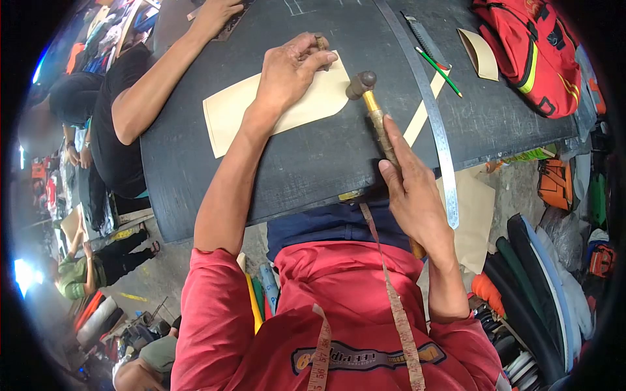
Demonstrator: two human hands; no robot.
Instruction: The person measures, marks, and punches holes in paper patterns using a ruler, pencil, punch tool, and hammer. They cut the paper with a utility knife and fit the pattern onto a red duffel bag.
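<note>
My left hand [287,73] rests on a cream sheet of card [244,111] lying on the dark table. Its fingers are closed around a short metal punch [320,43] near the sheet's upper right edge, most of it hidden by the fingers. My right hand [416,199] is wrapped round the handle of a hammer [373,107], with thumb and forefinger along it. The hammer's dark rounded head is beside the sheet's right end. A measuring tape [401,319] hangs down over my red shirt.
A long steel ruler [424,91] crosses the dark table [293,176]. Right of it lie a cutter knife [424,40], a green pencil [440,73], cream strips and a red bag [538,55]. At left, another person's arm [160,85] leans on the table. Rolls of material [531,293] stand below right.
</note>
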